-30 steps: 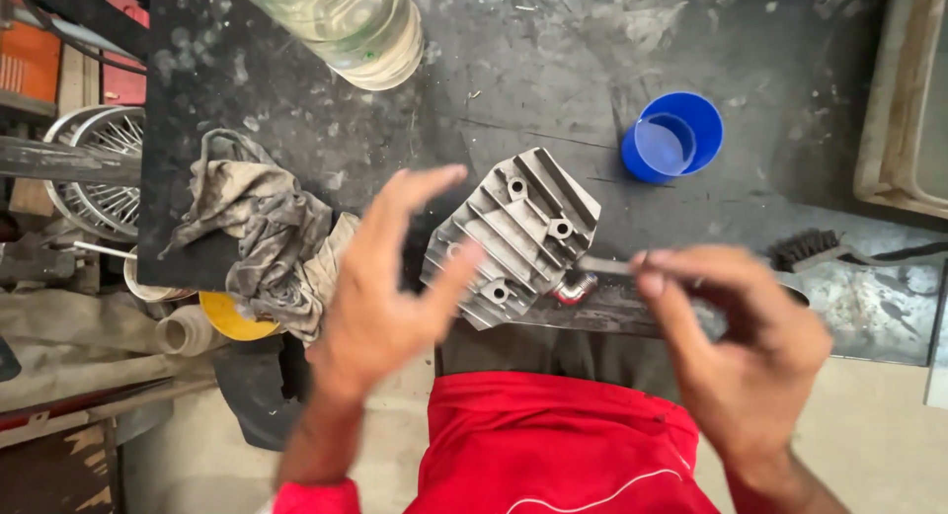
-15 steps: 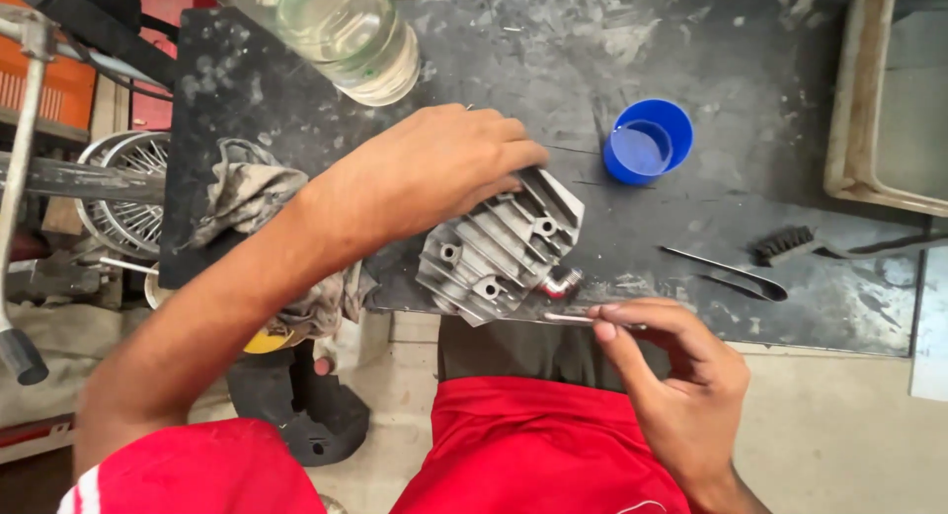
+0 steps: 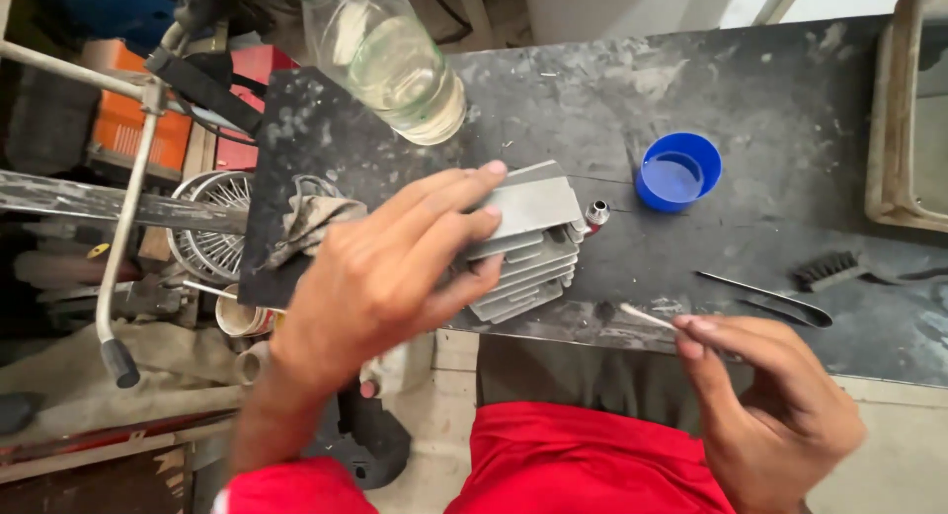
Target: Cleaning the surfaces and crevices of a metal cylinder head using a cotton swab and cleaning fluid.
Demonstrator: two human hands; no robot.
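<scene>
Gripping the finned part [image 3: 528,242] in the middle of the frame, your left hand [image 3: 395,272] lies over its top side, with the fingers closed around the flat upper face and the fins. The part rests on the dark bench [image 3: 790,79], and a small metal plug [image 3: 597,213] shows at its right end. Your right hand [image 3: 770,405], in the lower right, pinches a thin stick [image 3: 647,317] between thumb and fingertips; its tip points to the left, near the part but not touching it. A blue cup [image 3: 678,171] stands right of the part, toward the upper right. A bottle [image 3: 385,55] lies at the upper middle, a rag [image 3: 311,223] is just left of your left hand, and a small brush [image 3: 829,270] is at the right edge.
</scene>
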